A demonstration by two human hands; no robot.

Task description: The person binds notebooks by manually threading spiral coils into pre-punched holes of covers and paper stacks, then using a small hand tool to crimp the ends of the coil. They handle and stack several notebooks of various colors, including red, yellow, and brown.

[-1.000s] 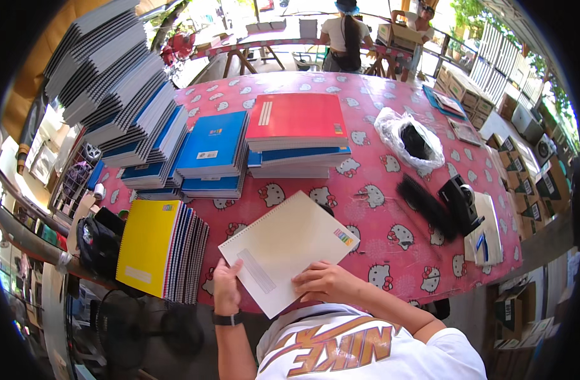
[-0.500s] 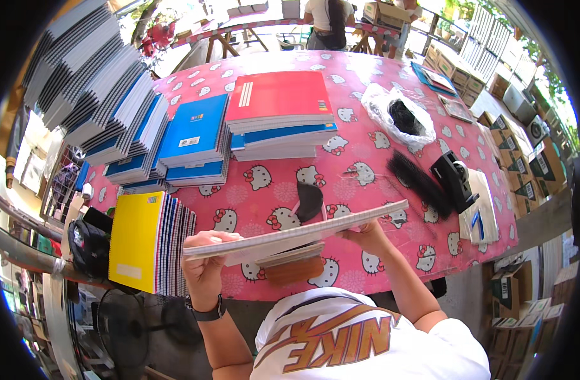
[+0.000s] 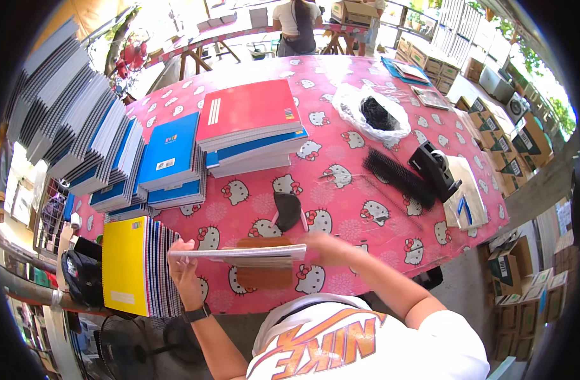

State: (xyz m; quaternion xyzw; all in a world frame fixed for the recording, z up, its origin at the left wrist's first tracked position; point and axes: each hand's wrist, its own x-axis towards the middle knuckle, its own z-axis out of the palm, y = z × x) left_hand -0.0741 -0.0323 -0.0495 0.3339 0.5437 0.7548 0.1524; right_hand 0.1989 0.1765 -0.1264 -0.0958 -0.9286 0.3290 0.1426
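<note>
A notebook or stack of pages [image 3: 239, 252], seen nearly edge-on, is held upright above the near side of the table. My left hand [image 3: 187, 278], a dark watch on its wrist, is closed around its left end. My right hand [image 3: 330, 248] is smeared by motion beside the right end; its fingers cannot be made out. Below and partly behind the pages lies a brown wooden block [image 3: 263, 277]. Just beyond is a black curved piece with pink ends [image 3: 288, 211]. Left of my left hand stands a pile of spiral notebooks with a yellow cover [image 3: 124, 269].
Blue notebooks [image 3: 169, 152], red notebooks [image 3: 249, 113] and tall spiral-bound stacks [image 3: 68, 107] fill the table's left. To the right lie black binding coils [image 3: 398, 180], a black tape dispenser [image 3: 432, 171], blue-handled pliers [image 3: 464, 209] and a white plastic bag [image 3: 391, 130]. A person [image 3: 296, 28] is beyond.
The held pages have swung from a long slanted edge to a shorter, level one, lower and further left. My right hand has moved left and blurred. The view has shifted.
</note>
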